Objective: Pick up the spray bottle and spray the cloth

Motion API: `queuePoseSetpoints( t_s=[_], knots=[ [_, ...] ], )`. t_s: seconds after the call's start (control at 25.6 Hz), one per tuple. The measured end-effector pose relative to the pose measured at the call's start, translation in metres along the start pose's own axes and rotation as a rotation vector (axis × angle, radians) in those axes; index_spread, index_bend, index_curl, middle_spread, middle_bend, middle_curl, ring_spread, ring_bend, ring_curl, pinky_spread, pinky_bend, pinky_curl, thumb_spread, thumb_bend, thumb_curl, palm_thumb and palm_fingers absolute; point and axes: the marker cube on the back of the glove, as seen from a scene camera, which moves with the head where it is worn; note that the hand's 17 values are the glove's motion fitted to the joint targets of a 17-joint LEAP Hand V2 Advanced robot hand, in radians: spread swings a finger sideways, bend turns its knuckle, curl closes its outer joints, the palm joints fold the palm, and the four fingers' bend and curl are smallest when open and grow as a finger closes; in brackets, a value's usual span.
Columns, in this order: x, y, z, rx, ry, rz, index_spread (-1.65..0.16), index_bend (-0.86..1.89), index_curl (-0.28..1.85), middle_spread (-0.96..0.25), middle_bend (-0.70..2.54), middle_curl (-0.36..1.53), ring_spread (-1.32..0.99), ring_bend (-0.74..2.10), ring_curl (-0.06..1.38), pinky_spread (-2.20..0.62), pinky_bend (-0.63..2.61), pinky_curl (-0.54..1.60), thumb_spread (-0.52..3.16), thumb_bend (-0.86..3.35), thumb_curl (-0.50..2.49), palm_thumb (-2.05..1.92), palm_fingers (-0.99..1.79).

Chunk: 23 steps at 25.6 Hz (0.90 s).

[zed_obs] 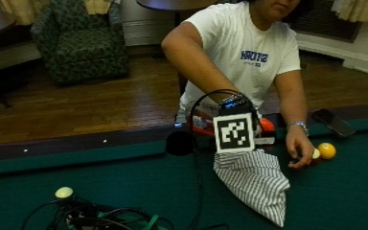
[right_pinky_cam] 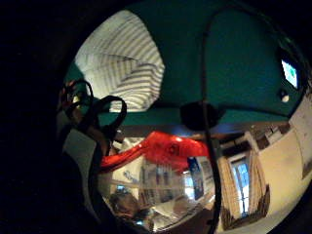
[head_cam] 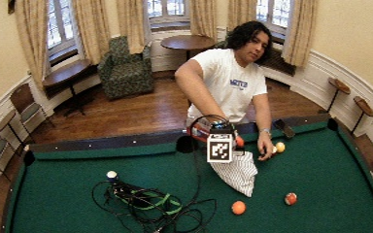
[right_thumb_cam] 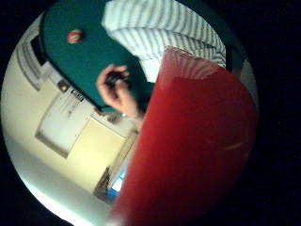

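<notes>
A red spray bottle (zed_obs: 201, 126) is held low over the near rail of the green pool table (zed_obs: 337, 191). My gloved right hand (zed_obs: 234, 102) grips it from above, mostly hidden behind the marker. The bottle's red body (right_thumb_cam: 193, 150) fills much of the thumb side palm view, close to the palm. A grey-and-white striped cloth (zed_obs: 255, 181) lies crumpled on the felt just below and in front of the bottle, and shows in the palm views as well (right_pinky_cam: 122, 63). The bare left hand (zed_obs: 299, 148) rests on the felt to the right of the cloth.
A yellow ball (zed_obs: 326, 150) lies by the left hand and a dark phone (zed_obs: 332, 122) on the rail. A corner of cables with a white ball (zed_obs: 63, 192) sits front left. An orange ball (head_cam: 238, 207) and a red ball (head_cam: 290, 198) lie beyond the cloth.
</notes>
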Motion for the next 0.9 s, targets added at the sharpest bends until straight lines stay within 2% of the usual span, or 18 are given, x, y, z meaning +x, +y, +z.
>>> queuePoseSetpoints(
  t_s=[0.35, 0.59, 0.9],
  knots=[
    [-0.058, 0.062, -0.053, 0.205, -0.194, -0.349, -0.24, 0.23, 0.6, -0.17, 0.64, 0.55, -0.22, 0.72, 0.48, -0.3, 0.5, 0.42, 0.57, -0.02, 0.86, 0.92, 1.37],
    [-0.092, 0.105, -0.068, 0.315, -0.322, -0.657, -0.24, 0.23, 0.6, -0.17, 0.64, 0.55, -0.22, 0.72, 0.48, -0.3, 0.5, 0.42, 0.58, -0.02, 0.86, 0.92, 1.37],
    [-0.147, 0.102, -0.053, 0.483, -0.445, -1.001, -0.24, 0.24, 0.61, -0.17, 0.64, 0.55, -0.22, 0.71, 0.48, -0.3, 0.49, 0.42, 0.57, -0.03, 0.87, 0.92, 1.37]
  ],
)
